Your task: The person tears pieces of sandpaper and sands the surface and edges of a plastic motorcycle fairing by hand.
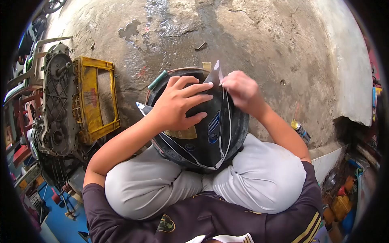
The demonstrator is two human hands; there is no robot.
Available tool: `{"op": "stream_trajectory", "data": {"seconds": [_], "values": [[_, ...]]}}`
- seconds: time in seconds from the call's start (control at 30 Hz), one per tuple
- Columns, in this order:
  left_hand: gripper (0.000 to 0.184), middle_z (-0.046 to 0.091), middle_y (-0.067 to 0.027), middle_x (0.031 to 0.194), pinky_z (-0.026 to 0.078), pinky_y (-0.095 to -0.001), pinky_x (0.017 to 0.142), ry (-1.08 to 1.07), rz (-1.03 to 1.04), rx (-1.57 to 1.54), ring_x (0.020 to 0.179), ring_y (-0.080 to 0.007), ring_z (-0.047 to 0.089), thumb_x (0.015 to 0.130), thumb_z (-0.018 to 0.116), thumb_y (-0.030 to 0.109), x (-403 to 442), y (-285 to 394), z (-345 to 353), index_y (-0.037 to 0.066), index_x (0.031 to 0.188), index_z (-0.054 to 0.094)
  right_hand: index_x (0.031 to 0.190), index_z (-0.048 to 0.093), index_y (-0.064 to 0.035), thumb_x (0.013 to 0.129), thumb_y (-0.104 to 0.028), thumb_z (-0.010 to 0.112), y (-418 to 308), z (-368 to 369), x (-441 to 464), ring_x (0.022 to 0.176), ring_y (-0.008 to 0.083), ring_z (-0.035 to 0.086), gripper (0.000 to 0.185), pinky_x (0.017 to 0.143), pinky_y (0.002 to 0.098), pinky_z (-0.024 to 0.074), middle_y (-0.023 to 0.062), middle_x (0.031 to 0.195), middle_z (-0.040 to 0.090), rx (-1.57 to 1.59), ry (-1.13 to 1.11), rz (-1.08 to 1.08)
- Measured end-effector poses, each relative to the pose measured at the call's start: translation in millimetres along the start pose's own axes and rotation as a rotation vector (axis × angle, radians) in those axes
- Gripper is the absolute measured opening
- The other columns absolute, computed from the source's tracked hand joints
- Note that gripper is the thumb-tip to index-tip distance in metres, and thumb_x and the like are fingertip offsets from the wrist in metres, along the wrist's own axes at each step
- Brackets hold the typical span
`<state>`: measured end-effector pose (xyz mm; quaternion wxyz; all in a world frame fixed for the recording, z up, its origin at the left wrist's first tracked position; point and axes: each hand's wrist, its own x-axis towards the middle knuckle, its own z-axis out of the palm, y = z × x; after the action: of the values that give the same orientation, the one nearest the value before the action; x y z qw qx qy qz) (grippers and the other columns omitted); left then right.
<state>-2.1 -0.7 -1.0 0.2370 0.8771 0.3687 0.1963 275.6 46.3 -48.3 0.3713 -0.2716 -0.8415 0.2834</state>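
Observation:
A glossy black panel [202,139] with pale edges and pointed corners lies across a round black tub [242,139] in front of my lap. It bears blue stripes and a small round blue mark. My left hand [180,99] rests on the panel, fingers spread and pressing down. Beside the panel's upper right point, my right hand [242,91] is closed in a pinch, slightly blurred. A thin white strip [230,129] runs along the panel's right edge up to those fingertips. A tan patch [182,133] shows under my left hand. At the tub's upper left sits a teal tube [157,80].
On the left, a yellow crate [95,99] stands beside a metal engine casing [58,97]. A spray can [300,131] lies to the right, near a box of assorted parts [340,198]. A small dark metal piece [200,46] lies on the damp concrete floor [267,32].

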Motion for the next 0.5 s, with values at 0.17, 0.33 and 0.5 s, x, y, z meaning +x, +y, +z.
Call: {"op": "stream_trajectory", "data": {"seconds": [0.17, 0.33, 0.5], "values": [[0.05, 0.063, -0.0005, 0.149, 0.042, -0.0486, 0.109, 0.009, 0.008, 0.027, 0.131, -0.0314, 0.056, 0.08, 0.083, 0.032, -1.5, 2.4, -1.1, 0.017, 0.127, 0.075, 0.106, 0.067, -0.0036, 0.084, 0.014, 0.068, -12.1, -2.9, -7.8, 0.093, 0.0353, 0.071, 0.028, 0.082, 0.0424, 0.058, 0.0141, 0.098, 0.071, 0.005, 0.036, 0.086], [0.052, 0.065, -0.0007, 0.148, 0.043, -0.0488, 0.111, 0.0, -0.011, 0.022, 0.13, -0.0318, 0.057, 0.076, 0.085, 0.028, -1.0, 4.3, -2.5, 0.019, 0.127, 0.076, 0.109, 0.067, -0.0036, 0.086, 0.014, 0.067, -4.1, 1.6, -5.8, 0.094, 0.0363, 0.071, 0.029, 0.085, 0.0426, 0.0587, 0.0157, 0.1, 0.07, 0.024, 0.087, 0.144], [0.052, 0.066, -0.0013, 0.147, 0.043, -0.0486, 0.109, -0.001, -0.011, 0.002, 0.13, -0.0319, 0.058, 0.075, 0.085, 0.027, 0.8, 1.6, -1.8, 0.018, 0.126, 0.076, 0.109, 0.066, -0.0042, 0.083, 0.013, 0.069, -8.3, 4.5, 1.5, 0.097, 0.0374, 0.07, 0.031, 0.084, 0.0436, 0.0586, 0.0143, 0.101, 0.071, 0.041, -0.005, 0.015]]}}
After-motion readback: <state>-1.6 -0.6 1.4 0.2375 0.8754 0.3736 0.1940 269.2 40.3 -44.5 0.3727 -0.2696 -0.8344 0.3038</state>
